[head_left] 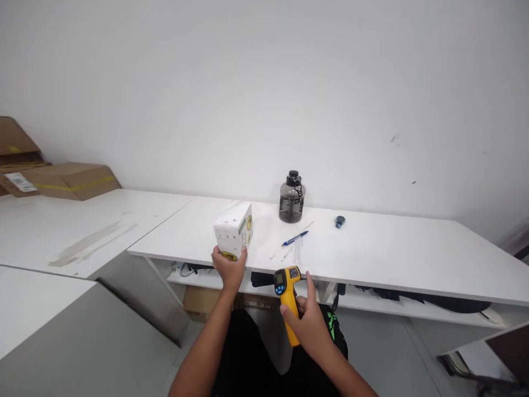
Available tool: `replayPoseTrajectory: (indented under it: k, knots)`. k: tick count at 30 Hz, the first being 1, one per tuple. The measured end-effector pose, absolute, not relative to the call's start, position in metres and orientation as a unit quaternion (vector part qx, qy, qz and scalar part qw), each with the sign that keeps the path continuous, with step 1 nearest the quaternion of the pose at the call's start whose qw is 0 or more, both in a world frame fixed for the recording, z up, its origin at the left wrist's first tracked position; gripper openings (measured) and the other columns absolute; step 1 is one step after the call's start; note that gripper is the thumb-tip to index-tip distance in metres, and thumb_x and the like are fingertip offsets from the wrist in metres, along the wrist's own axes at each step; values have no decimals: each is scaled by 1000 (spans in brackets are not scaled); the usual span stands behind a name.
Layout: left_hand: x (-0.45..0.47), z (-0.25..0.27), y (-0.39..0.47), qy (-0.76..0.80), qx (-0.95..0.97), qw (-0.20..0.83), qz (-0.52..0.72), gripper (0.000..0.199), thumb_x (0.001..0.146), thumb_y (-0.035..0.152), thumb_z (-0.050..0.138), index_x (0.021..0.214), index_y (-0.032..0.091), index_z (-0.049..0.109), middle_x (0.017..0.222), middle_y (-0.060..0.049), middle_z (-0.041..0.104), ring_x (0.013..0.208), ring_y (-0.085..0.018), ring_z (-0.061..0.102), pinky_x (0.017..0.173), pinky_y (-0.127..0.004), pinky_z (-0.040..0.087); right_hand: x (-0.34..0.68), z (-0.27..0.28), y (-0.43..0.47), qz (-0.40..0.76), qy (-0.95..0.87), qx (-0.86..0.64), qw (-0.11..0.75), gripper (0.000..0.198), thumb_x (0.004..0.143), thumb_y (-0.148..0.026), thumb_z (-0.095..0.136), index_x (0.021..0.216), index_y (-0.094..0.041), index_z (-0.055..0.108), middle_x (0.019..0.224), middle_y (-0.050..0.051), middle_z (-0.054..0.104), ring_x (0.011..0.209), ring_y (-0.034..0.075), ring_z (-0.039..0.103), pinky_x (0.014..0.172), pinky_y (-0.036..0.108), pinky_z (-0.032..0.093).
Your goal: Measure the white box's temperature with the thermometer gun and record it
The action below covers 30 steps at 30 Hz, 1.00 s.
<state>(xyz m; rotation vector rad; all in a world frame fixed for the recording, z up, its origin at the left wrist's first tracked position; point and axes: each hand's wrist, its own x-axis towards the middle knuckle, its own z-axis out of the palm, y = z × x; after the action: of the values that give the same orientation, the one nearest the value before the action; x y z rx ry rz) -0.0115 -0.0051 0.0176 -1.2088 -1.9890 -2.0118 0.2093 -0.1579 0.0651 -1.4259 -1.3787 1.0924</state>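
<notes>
My left hand (230, 269) grips the near end of a white cardboard box (233, 229) with yellow round marks, thumb on one side and fingers on the other. The box is at the front edge of the white table; whether it rests there or is slightly lifted, I cannot tell. In my right hand (308, 317) is a yellow and black infrared thermometer (288, 303), held by its handle in front of the table edge. Its small screen and blue buttons face me, and my index finger points forward. Beyond it, a blue pen (295, 239) lies on the table.
A dark water bottle (292, 199) stands near the wall, with a small dark blue object (339, 221) to its right. Brown cartons (76, 181) sit on the left table. Under the tabletop (384, 251) runs a shelf (417, 309) with dark items.
</notes>
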Motion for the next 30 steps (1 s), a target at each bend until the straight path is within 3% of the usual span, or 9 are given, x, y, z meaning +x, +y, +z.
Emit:
replayPoseTrajectory:
  k: [2, 5, 7, 10, 18, 24, 28, 30]
  knots:
    - [-11, 9, -2, -664, -397, 44, -632, 83, 62, 44, 78, 128, 14, 40, 115, -13, 51, 113, -32, 52, 102, -55, 38, 198, 78, -133, 388, -597, -584, 390, 100, 85, -42, 57, 156, -13, -7, 67, -3, 61, 62, 22, 60, 61, 31, 46]
    - [-11, 3, -2, -666, -406, 74, -621, 80, 65, 46, 76, 128, 13, 39, 112, -14, 53, 110, -32, 54, 99, -54, 40, 173, 100, -86, 307, -667, -607, 304, 94, 87, -44, 52, 155, -7, 0, 88, 10, 71, 82, 28, 67, 73, 36, 48]
    - [-12, 2, -3, -663, -419, 90, -614, 80, 66, 48, 76, 128, 13, 39, 111, -14, 53, 108, -32, 55, 96, -53, 42, 154, 111, -56, 247, -707, -619, 234, 90, 87, -43, 51, 155, -3, 7, 104, 19, 70, 95, 32, 67, 80, 39, 47]
    - [-14, 0, -6, -662, -434, 108, -602, 81, 68, 51, 74, 129, 12, 38, 110, -15, 54, 107, -33, 55, 93, -51, 44, 133, 115, -24, 188, -752, -610, 164, 85, 88, -40, 48, 153, 1, 11, 111, 24, 68, 101, 35, 67, 82, 41, 47]
    - [-17, -18, -2, -662, -452, 153, -578, 79, 71, 48, 72, 131, 11, 36, 111, -17, 55, 108, -35, 55, 93, -51, 43, 113, 95, 2, 135, -773, -608, 119, 81, 90, -40, 44, 153, 1, 12, 113, 25, 68, 99, 35, 67, 80, 41, 47]
    - [-20, -24, -1, -666, -470, 174, -553, 79, 74, 48, 66, 133, 7, 33, 117, -23, 53, 111, -36, 53, 95, -53, 41, 130, 95, 7, 164, -821, -533, 122, 75, 98, -55, 29, 156, -10, 12, 116, 19, 69, 101, 32, 67, 81, 37, 45]
    - [-23, -27, 2, -667, -478, 153, -551, 81, 72, 49, 66, 133, 6, 33, 118, -23, 52, 112, -37, 51, 96, -55, 39, 187, 104, 31, 57, -801, -584, 116, 57, 103, -38, 26, 155, -19, 17, 102, 14, 72, 93, 27, 68, 77, 34, 44]
    - [-24, -28, 3, -667, -477, 140, -554, 82, 72, 50, 65, 132, 5, 34, 117, -24, 52, 111, -38, 51, 96, -55, 38, 219, 106, 50, 3, -791, -609, 66, 53, 100, -26, 33, 152, -19, 26, 103, 16, 71, 92, 28, 68, 75, 34, 44]
